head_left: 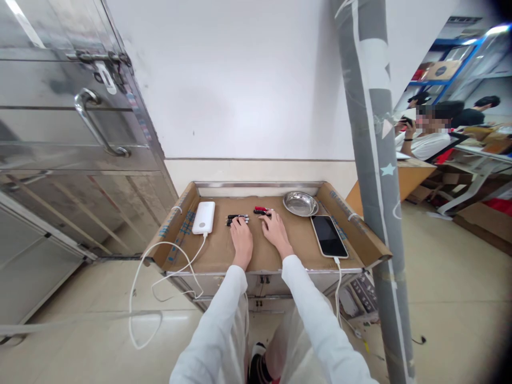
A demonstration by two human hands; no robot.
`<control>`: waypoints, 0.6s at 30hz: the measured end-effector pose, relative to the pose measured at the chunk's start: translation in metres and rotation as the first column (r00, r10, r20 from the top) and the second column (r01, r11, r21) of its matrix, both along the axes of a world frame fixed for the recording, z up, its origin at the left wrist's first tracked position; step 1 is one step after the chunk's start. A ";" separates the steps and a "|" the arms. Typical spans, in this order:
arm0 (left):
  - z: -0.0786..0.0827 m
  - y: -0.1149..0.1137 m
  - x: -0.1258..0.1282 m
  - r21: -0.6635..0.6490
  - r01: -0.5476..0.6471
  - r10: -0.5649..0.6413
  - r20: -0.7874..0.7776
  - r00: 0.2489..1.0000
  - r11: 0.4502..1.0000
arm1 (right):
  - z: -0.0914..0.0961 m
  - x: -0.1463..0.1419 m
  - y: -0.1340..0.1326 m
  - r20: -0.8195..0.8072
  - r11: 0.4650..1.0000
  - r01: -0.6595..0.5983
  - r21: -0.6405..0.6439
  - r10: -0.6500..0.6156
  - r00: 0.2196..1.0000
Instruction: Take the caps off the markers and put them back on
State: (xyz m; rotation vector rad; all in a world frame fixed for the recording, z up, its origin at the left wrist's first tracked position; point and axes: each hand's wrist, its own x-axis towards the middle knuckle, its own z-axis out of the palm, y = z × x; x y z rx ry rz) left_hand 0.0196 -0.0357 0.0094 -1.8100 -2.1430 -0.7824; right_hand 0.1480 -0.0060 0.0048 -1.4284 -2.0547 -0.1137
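Cylinders (230, 219) lie side by side on the tabletop (219, 257), left hand (241, 239) at them, probably to align the row; right hand (275, 230) at red-and-black pieces (262, 209). I cannot tell either grip's closure.

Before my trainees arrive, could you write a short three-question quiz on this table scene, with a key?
1. True or false: the left hand is nearer the red item than the right hand is.
2. Fill in: a white ____ is plugged into the phone's near end.
3. What stands just beyond the phone?

Key:
1. False; the right hand is nearer, and the left is at the dark cylinders.
2. Cable.
3. The metal dish.
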 end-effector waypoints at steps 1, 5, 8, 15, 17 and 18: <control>-0.001 0.001 0.001 0.008 0.045 -0.045 -0.012 0.999 0.999 | 0.001 0.001 -0.001 0.002 1.000 0.008 0.003 -0.008 1.000; -0.006 0.007 0.005 0.008 0.271 -0.267 -0.128 0.955 0.963 | 0.003 0.003 -0.002 -0.004 0.991 0.137 0.005 -0.137 0.991; -0.009 0.015 0.009 -0.005 0.329 -0.326 -0.145 0.934 0.944 | 0.003 0.005 -0.002 0.014 0.975 0.223 -0.006 -0.223 0.975; -0.008 0.032 0.021 -0.026 0.442 -0.443 -0.077 0.893 0.897 | 0.002 0.006 0.000 0.100 0.950 0.305 -0.061 -0.299 0.949; -0.008 0.035 0.023 -0.020 0.448 -0.449 -0.055 0.892 0.894 | 0.001 0.006 0.000 0.107 0.943 0.325 -0.065 -0.317 0.942; -0.009 0.036 0.024 -0.013 0.440 -0.440 -0.042 0.897 0.898 | 0.001 0.007 0.000 0.108 0.941 0.333 -0.063 -0.325 0.939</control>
